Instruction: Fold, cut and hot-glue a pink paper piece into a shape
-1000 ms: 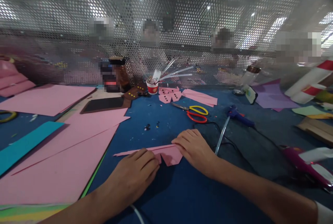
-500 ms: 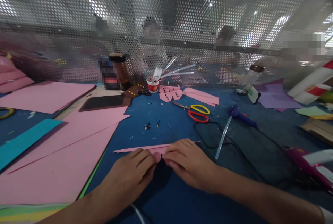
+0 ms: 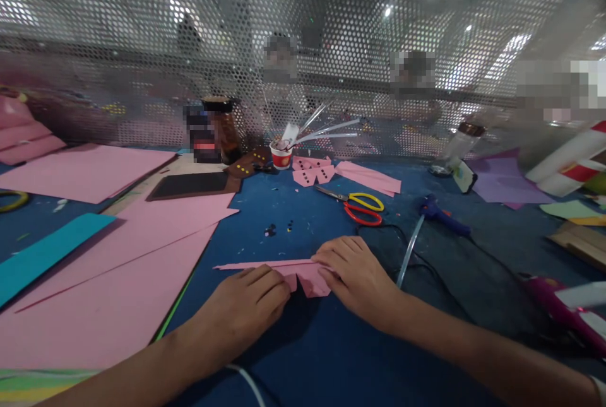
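A folded pink paper piece (image 3: 310, 281) lies low over the blue table in front of me, with a long thin edge along its top and a notch in its lower middle. My left hand (image 3: 255, 300) is closed on its left part, fingers curled over the paper. On the right side, my right hand (image 3: 353, 277) pinches the same paper between thumb and fingers. Scissors (image 3: 362, 208) with one yellow and one red handle lie beyond my right hand. Small dark scraps (image 3: 270, 230) sit just past the paper.
Pink sheets (image 3: 108, 306) and a turquoise strip (image 3: 52, 255) cover the left. A blue glue gun (image 3: 442, 214) with its black cord lies right, near a magenta tool (image 3: 563, 312). Behind stand a paper cup (image 3: 281, 156), a pink cut-out with dark squares (image 3: 312, 172) and a perforated metal screen (image 3: 341, 28).
My right hand has shifted right along the paper, away from my left hand. More of the paper's notched lower part now shows between the hands.
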Action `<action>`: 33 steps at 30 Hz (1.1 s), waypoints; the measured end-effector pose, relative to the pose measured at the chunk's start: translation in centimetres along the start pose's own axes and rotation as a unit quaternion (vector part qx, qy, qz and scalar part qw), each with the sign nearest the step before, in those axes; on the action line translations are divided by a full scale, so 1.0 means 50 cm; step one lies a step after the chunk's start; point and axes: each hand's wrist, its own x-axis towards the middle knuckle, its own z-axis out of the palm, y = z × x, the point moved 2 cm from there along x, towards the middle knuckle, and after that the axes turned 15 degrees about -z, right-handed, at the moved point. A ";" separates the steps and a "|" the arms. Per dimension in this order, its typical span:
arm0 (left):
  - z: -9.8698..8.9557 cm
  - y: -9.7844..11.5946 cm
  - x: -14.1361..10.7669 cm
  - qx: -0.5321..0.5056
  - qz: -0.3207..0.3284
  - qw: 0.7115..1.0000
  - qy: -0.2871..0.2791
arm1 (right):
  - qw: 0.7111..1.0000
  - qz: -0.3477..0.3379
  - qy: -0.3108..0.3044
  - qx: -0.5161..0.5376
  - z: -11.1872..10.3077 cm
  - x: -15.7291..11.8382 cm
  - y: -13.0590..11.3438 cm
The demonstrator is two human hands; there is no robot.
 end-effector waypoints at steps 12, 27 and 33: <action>-0.008 0.007 0.000 -0.018 -0.052 0.998 0.026 | 0.997 -0.062 0.005 0.037 0.013 0.000 -0.031; -0.005 0.003 -0.003 -0.032 -0.054 0.997 0.035 | 0.998 -0.049 -0.036 0.034 0.030 0.004 -0.038; -0.003 0.008 0.001 -0.033 -0.072 0.997 0.027 | 0.997 -0.048 -0.044 0.037 0.030 0.005 -0.039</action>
